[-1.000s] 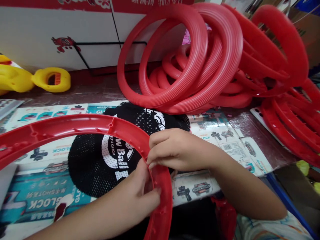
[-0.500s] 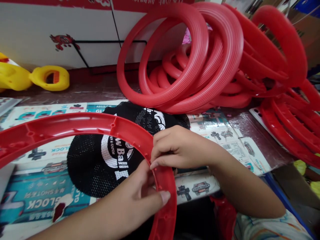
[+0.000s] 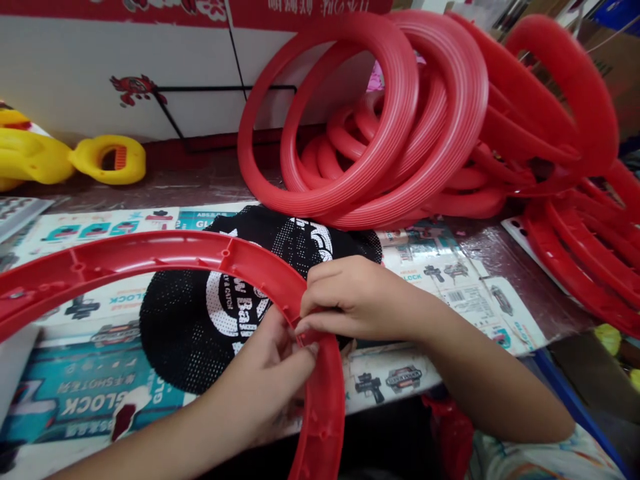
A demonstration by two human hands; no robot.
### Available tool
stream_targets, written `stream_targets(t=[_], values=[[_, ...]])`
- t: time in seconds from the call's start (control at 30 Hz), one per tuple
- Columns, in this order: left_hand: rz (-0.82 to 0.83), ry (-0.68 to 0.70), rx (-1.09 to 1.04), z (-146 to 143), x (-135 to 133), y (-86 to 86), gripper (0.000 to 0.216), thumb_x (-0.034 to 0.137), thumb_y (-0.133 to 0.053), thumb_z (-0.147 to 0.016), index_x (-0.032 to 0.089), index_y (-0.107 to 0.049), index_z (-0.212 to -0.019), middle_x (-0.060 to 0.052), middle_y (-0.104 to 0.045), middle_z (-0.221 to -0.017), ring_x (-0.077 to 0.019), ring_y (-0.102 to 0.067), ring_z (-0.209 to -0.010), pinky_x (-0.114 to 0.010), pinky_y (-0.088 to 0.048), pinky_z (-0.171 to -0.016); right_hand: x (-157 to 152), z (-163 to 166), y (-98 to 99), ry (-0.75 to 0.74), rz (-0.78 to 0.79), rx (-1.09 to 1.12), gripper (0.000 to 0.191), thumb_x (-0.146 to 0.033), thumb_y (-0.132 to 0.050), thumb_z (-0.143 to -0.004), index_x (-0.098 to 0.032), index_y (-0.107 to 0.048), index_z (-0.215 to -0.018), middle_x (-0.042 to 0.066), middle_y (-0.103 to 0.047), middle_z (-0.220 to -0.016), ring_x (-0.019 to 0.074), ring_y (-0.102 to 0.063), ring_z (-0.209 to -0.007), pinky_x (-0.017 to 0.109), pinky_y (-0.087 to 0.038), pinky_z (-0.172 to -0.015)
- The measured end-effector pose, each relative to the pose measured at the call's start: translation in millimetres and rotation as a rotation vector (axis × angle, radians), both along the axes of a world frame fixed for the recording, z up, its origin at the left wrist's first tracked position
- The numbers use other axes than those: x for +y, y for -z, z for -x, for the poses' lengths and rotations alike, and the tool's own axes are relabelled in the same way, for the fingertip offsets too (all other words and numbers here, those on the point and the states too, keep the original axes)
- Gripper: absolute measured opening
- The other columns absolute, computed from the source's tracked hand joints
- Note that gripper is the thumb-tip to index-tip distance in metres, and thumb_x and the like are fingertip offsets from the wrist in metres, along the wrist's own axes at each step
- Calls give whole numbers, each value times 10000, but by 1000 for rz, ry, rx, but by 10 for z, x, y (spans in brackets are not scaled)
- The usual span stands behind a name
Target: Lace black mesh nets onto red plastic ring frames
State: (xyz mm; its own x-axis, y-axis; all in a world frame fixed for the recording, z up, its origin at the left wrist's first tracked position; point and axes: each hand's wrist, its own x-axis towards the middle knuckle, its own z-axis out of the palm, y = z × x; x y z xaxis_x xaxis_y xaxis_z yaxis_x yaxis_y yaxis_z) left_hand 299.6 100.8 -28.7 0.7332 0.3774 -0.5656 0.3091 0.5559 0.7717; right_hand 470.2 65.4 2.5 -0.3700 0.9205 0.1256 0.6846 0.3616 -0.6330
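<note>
A large red plastic ring (image 3: pixel 145 257) lies with its hollow, ribbed inner side up, running from the left edge to the front. My left hand (image 3: pixel 280 360) grips its right-hand part, thumb over the channel and fingers at the inner wall. Just above, my right hand (image 3: pixel 340 297) is closed on the same stretch of ring, its fingertips pinched at the channel. Whether a small piece sits between those fingertips is hidden. Under the ring is a black mesh cloth (image 3: pixel 175 333) with white lettering, spread on printed cardboard (image 3: pixel 90 393).
Several ridged red rings (image 3: pixel 330 193) are piled behind the cloth. More red half-rings (image 3: pixel 590 260) lie at the right. Yellow plastic duck-like parts (image 3: pixel 113 160) stand at the back left, before a white and red box (image 3: pixel 125 53). A black wire frame (image 3: pixel 225 88) appears in front of it.
My left thumb has moved up and left along the ring, closer to my right fingertips. The ring's right side has shifted slightly left. My right hand stays pinched at nearly the same spot.
</note>
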Motion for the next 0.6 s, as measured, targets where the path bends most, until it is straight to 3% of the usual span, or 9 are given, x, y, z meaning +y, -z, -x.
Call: stream_targets(t=[0.27,0.6], values=[[-19,64,-12,23,-21,-44,329,185,-605,-737,214,-530,-1056,-20,-642,-867,-188,-614,-747,-287,-499,-642,-15,8,-64,-77,84,-23,140,-158,-629,-844,-120,-656,-711,23,-644,-750,117,-559,-732,226,-417,-692],[51,100,-104,75,-32,29,255,204,-637,-760,217,-522,-988,5,-624,-863,-137,-572,-752,-219,-482,-636,-38,-39,-89,-173,30,-31,111,-130,-595,-854,-121,-677,-780,15,-626,-760,115,-537,-727,224,-412,-699]])
